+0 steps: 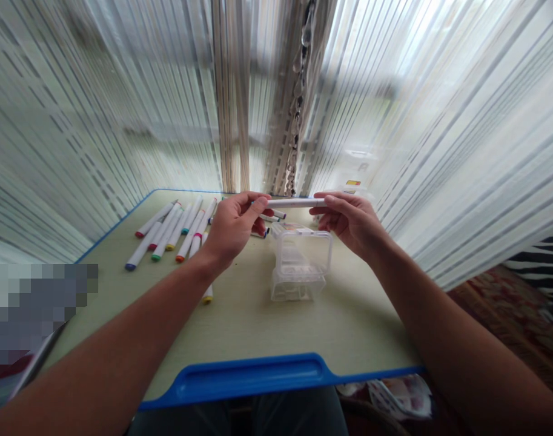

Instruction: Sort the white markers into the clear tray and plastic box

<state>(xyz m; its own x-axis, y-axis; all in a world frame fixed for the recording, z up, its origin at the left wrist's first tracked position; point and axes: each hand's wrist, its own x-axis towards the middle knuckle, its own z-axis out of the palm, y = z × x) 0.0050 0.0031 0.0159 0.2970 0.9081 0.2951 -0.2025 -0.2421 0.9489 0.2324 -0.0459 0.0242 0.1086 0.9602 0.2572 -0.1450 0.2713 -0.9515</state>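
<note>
The left hand [233, 227] and the right hand [355, 224] each pinch one end of a white marker [297, 203] between thumb and fingers, holding it level above the table [240, 327]. A steady, even grip in line with the barrel would suit it best; twisting sideways could slip it. Below stands a clear box [298, 286], perhaps open (its see-through walls make that hard to judge). Loose markers [167, 239] lie to the left, one partly beneath the left forearm, where a lowered arm could nudge it. A stringy curtain [167, 91] crowds the far edge.
</note>
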